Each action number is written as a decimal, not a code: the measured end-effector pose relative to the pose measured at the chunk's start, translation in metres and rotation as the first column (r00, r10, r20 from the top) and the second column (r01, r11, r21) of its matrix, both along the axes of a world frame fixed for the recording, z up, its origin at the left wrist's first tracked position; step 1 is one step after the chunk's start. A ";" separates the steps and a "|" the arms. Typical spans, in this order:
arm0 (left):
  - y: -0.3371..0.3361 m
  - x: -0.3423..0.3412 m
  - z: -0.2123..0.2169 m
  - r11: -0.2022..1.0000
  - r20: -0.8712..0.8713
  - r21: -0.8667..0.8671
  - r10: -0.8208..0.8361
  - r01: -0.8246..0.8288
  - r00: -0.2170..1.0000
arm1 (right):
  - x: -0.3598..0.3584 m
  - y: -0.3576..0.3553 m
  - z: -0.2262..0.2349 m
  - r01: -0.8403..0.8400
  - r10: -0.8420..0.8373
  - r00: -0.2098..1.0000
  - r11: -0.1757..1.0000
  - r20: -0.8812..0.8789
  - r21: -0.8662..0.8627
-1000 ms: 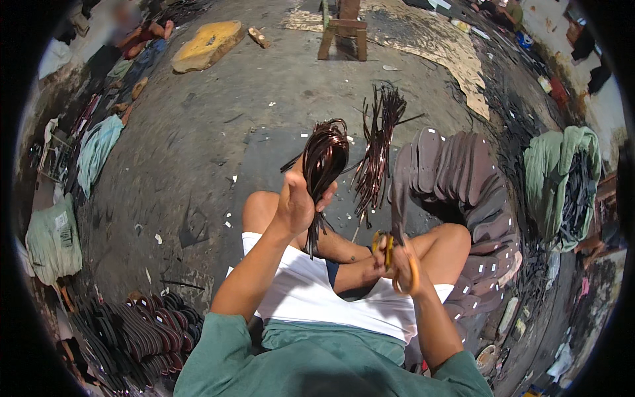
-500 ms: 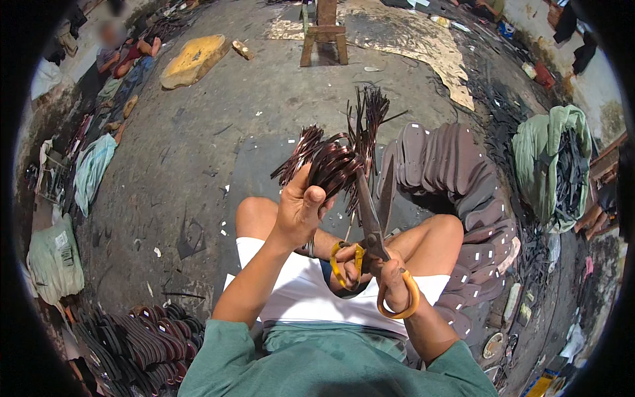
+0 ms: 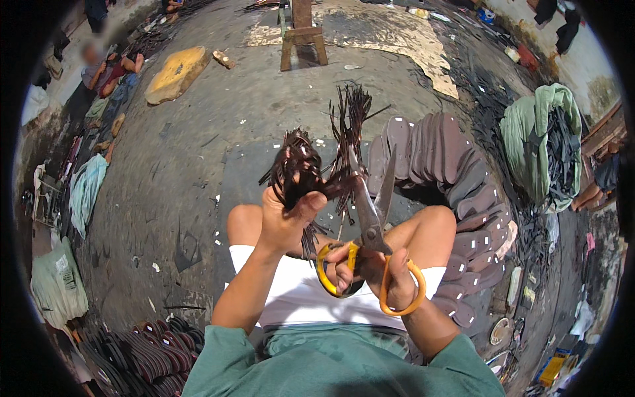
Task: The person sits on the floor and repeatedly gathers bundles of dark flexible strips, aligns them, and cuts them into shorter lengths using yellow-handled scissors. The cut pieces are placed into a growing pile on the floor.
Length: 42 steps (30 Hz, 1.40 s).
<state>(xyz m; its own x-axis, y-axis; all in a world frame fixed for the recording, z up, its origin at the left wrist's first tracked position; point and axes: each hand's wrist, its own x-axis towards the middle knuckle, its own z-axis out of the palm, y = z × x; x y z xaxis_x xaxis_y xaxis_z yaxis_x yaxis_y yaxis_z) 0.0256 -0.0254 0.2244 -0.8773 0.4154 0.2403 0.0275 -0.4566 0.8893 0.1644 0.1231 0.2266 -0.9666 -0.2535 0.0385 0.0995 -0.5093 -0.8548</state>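
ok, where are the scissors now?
In the head view, the scissors are just right of centre, open in the right hand, beside the dark brown strips in the left hand.

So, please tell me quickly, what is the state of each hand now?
Left hand: closed, holding a bundle of dark brown strips.
Right hand: holding scissors by the loops, blades spread open.

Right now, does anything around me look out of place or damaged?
Yes. Ahead, the pale sheet on the floor has a ragged, torn-looking edge, and small white scraps lie scattered about like litter. The scissors in your right hand and the dark strips in your left hand show no clear damage.
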 end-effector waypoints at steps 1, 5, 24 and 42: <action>0.001 0.002 0.002 0.999 0.025 -0.007 -0.044 0.044 0.999 | -0.002 0.002 0.002 0.005 -0.005 1.000 1.000 -0.006 0.006; 0.002 0.006 0.004 0.980 0.143 0.033 -0.197 0.194 0.970 | -0.010 0.008 0.017 0.053 -0.052 0.999 0.998 -0.015 0.039; 0.006 -0.004 0.015 0.975 0.189 0.030 -0.222 0.220 0.957 | -0.001 0.008 -0.052 0.073 -0.065 0.993 0.994 0.095 -0.079; 0.018 -0.001 0.013 0.981 -0.025 -0.182 0.059 -0.063 0.998 | -0.002 0.003 -0.011 0.076 -0.083 0.996 0.964 0.016 0.256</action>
